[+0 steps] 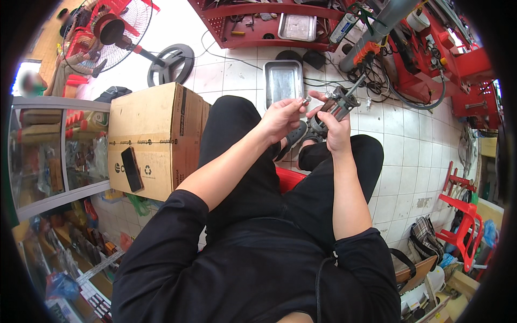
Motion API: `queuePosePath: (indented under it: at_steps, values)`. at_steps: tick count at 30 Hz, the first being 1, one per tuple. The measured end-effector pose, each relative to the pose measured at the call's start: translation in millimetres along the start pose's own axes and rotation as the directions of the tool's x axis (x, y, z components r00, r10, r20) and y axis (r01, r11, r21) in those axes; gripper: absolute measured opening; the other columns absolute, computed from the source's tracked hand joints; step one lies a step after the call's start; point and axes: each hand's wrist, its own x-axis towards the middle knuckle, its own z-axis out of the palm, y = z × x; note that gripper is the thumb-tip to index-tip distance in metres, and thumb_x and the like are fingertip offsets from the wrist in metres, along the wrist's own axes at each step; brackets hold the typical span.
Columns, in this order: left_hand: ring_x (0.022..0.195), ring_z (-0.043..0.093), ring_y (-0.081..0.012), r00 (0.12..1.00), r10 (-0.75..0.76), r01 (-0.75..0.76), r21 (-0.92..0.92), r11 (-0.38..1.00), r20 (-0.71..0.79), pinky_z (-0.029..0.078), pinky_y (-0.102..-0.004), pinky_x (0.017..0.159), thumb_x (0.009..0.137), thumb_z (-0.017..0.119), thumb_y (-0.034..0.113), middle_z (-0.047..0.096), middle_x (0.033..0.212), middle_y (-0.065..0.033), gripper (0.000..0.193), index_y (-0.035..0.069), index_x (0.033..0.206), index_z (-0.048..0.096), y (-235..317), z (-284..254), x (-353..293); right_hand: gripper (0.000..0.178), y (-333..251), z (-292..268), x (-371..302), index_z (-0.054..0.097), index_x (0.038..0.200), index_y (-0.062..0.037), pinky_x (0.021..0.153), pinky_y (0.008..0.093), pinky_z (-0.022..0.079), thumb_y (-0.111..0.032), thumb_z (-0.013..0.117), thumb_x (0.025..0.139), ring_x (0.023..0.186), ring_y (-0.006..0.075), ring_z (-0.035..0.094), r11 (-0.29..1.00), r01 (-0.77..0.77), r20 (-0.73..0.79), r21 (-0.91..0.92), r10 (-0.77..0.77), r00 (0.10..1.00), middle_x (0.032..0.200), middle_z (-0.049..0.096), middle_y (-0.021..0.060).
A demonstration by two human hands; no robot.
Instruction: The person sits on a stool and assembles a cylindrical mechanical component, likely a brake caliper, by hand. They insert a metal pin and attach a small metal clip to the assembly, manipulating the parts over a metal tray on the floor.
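My left hand (283, 117) pinches a small shiny metal piece (307, 100), perhaps a bolt or fitting; its kind is too small to tell. Close to its right, my right hand (336, 129) is wrapped round a grey metal machine part (340, 106). This part has a rounded body, and a thin rod points up and right from it. Both hands are over the gap between my knees, the small piece just left of the machine part. The fingers of my right hand partly cover the part's body. Beyond my hands a grey metal tray (266, 86) lies on the floor.
A cardboard box (141, 110) with a black phone (132, 169) on top stands at my left, near a standing fan (112, 29). Red tool shelving (215, 27) stands ahead. Black cables (377, 86) trail over the tiles. A red chair (469, 226) is far right.
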Motion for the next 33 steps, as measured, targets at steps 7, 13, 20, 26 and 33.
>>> queuePosePath:
  at_steps: [7, 13, 20, 26, 33]
  values:
    - [0.050, 0.031, -0.0025, 0.998, -0.004, 0.004, -0.005, 1.000, -0.060, 0.028, -0.0208, 0.050, 0.091, 0.057, 0.027, 0.045, 0.062, 0.0079, 0.021, 0.008, 0.082, 0.057, 0, 4, 0, 0.024, 5, -5, -1, 0.056, 0.102, 0.0005, 0.071, 0.0293, 0.049, 0.003, 0.052, 0.078, 0.077, 0.0172, 0.063, 0.997, 0.036, -0.016, -0.064, -0.037, 0.999, 0.099, 0.063, 0.0135]
    - [0.050, 0.032, -0.0024, 0.997, 0.010, -0.010, -0.007, 1.000, -0.077, 0.029, -0.0208, 0.050, 0.091, 0.057, 0.026, 0.048, 0.064, 0.0070, 0.020, 0.008, 0.083, 0.057, 0, 4, -1, 0.023, 4, -1, -3, 0.056, 0.101, 0.0022, 0.071, 0.0286, 0.049, 0.003, 0.052, 0.078, 0.077, 0.0161, 0.063, 0.998, 0.035, -0.001, -0.045, -0.035, 0.999, 0.097, 0.063, 0.0128]
    - [0.050, 0.032, -0.0021, 0.997, -0.006, 0.004, -0.014, 1.000, -0.081, 0.029, -0.0209, 0.051, 0.091, 0.058, 0.025, 0.050, 0.067, 0.0068, 0.019, 0.007, 0.087, 0.058, 2, 9, -3, 0.022, -3, 8, -4, 0.055, 0.100, 0.0034, 0.072, 0.0286, 0.050, 0.004, 0.052, 0.078, 0.078, 0.0168, 0.064, 0.998, 0.056, -0.015, -0.039, -0.057, 0.998, 0.091, 0.063, 0.0109]
    - [0.050, 0.032, -0.0021, 0.999, -0.002, 0.000, -0.034, 0.999, -0.047, 0.029, -0.0208, 0.051, 0.091, 0.057, 0.025, 0.051, 0.068, 0.0065, 0.019, 0.006, 0.088, 0.058, -2, -1, 1, 0.022, 5, 1, -4, 0.056, 0.100, 0.0028, 0.071, 0.0286, 0.050, 0.004, 0.052, 0.078, 0.077, 0.0168, 0.064, 0.998, 0.041, -0.021, -0.050, -0.042, 0.999, 0.091, 0.062, 0.0105]
    - [0.052, 0.037, -0.0029, 0.999, 0.000, -0.002, -0.049, 0.999, -0.049, 0.028, -0.0208, 0.051, 0.089, 0.060, 0.025, 0.054, 0.069, 0.0060, 0.021, 0.005, 0.092, 0.059, -3, -4, 1, 0.020, 8, -3, -5, 0.056, 0.098, 0.0022, 0.070, 0.0288, 0.050, 0.004, 0.052, 0.078, 0.076, 0.0169, 0.064, 0.998, -0.016, -0.004, -0.064, 0.016, 1.000, 0.092, 0.063, 0.0110]
